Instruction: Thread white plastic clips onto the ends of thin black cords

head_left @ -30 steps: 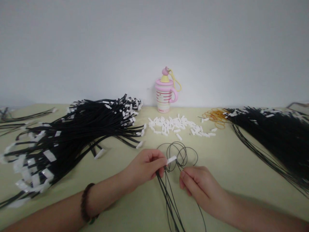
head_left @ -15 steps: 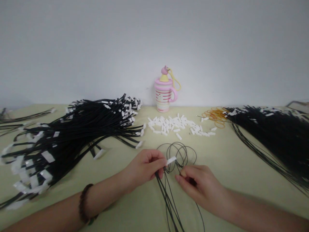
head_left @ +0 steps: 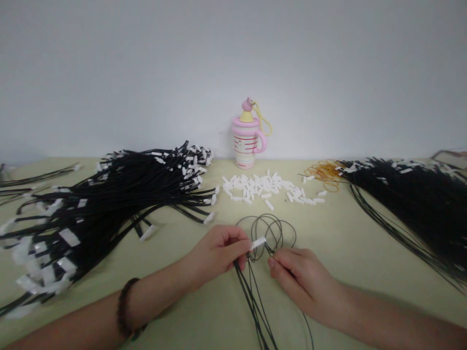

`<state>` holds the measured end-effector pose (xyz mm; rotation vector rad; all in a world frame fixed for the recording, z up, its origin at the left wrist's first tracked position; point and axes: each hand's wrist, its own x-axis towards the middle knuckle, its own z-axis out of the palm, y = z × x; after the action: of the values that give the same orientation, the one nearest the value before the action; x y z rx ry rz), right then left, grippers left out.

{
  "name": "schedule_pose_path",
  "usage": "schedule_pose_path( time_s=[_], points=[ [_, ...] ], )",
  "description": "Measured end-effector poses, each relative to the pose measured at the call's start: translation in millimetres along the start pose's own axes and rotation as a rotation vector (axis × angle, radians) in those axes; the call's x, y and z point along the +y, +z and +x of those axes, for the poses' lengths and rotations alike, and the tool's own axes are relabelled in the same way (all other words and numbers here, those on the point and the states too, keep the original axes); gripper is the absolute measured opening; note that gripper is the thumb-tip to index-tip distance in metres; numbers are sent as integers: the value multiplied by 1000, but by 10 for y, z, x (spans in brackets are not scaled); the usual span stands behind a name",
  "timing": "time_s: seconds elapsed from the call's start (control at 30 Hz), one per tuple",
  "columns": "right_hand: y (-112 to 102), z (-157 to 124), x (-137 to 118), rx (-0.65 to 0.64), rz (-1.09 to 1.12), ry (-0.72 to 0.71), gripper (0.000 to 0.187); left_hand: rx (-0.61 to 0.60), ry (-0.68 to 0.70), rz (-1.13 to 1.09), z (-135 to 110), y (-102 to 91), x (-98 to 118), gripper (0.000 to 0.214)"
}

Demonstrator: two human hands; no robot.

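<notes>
Head view: L hand (head_left: pixel 219 253) pinched white tag (head_left: pixel 258 242) on black cords (head_left: pixel 268 227), thumb & forefinger closed, straight in front of pink cup (head_left: pixel 248 141). R hand (head_left: pixel 302 277), nearer than cup too, fingers curled shut on one cord. White pieces (head_left: pixel 266 189) lay btw cup & hands.

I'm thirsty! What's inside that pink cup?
The pink cup wears a pink lid with a small topper, so its inside is covered.
</notes>
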<state>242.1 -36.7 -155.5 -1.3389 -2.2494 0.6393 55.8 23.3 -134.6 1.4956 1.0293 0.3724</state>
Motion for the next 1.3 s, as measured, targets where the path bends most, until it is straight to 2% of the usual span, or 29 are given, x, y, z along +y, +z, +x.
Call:
schedule_pose_path(
  time_s=[0.1, 0.33, 0.53, 1.1, 1.3],
  points=[
    [2, -11, 7, 24, -65, -25, 24, -17, 2, 5, 0, -1, 7, 26],
    [18, -63, 3, 174, -197, -88, 19, -33, 23, 52, -19, 1, -3, 25],
    [0, -33, -24, 173, -179, -194, 18, -30, 42, 84, -14, 29, 12, 22],
    [19, -37, -13, 204, -150, -207, 14, -37, 28, 63, -20, 50, 21, 21],
    [25, -57, -5, 165, -120, -171, 15, -18, 37, 61, -28, 57, 23, 20]
  ],
)
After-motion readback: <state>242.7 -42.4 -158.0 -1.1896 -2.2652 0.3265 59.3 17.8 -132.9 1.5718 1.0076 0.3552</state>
